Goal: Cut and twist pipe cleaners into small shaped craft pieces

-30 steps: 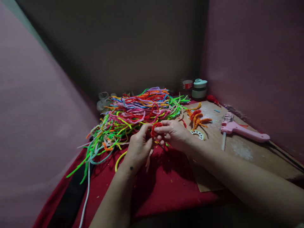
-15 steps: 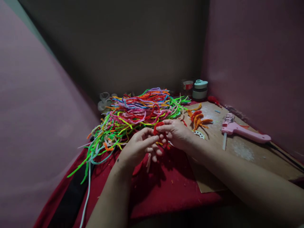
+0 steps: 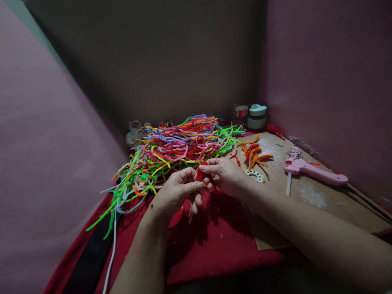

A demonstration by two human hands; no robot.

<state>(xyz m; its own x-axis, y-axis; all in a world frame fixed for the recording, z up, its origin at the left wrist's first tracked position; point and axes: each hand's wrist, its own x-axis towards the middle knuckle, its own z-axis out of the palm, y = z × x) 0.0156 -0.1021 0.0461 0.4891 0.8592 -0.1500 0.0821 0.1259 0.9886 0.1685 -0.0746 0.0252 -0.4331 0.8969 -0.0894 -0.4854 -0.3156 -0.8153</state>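
A bent red pipe cleaner (image 3: 200, 173) is pinched between my two hands, over the near edge of a large heap of pipe cleaners (image 3: 180, 143) in many colours. My left hand (image 3: 179, 188) grips its lower left part with thumb and fingertips. From the other side, my right hand (image 3: 225, 173) holds the top between thumb and forefinger. Fingers cover much of the red piece, so its full shape is hidden. A bunch of bent orange and red pipe cleaners (image 3: 255, 155) lies on the board to the right of my right hand.
A pink hot glue gun (image 3: 309, 168) with a clear stick rests on a brown board (image 3: 278, 208). A white ring with holes (image 3: 255, 176) lies by my right wrist. A lidded jar (image 3: 257, 117) stands at the back. Red cloth (image 3: 220, 245) covers the table; a white cable (image 3: 112, 257) hangs at left.
My fingers have drawn closer together around the red pipe cleaner. Its open loop at the top now looks more folded. The right hand has moved slightly down.
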